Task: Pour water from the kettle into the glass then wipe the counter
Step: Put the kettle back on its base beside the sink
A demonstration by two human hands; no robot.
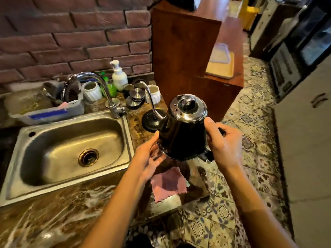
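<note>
A black gooseneck kettle [182, 133] with a shiny steel lid is held in the air above the marble counter [53, 212], right of the sink. My right hand [223, 142] grips its handle on the right side. My left hand [150, 156] is spread with fingers apart, touching the kettle's lower left side and base. The kettle's round black base [150, 120] sits on the counter behind it. A pink cloth [168, 185] lies flat on the counter under the kettle. I see no glass; the kettle and my hands may hide it.
A steel sink [71, 151] with a curved tap [105, 92] lies to the left. Behind it stand a dish tub [46, 108], white cups [92, 91], a soap pump bottle [119, 76] and metal lids [136, 97]. A wooden cabinet [188, 51] rises on the right; patterned floor tiles lie beyond the counter edge.
</note>
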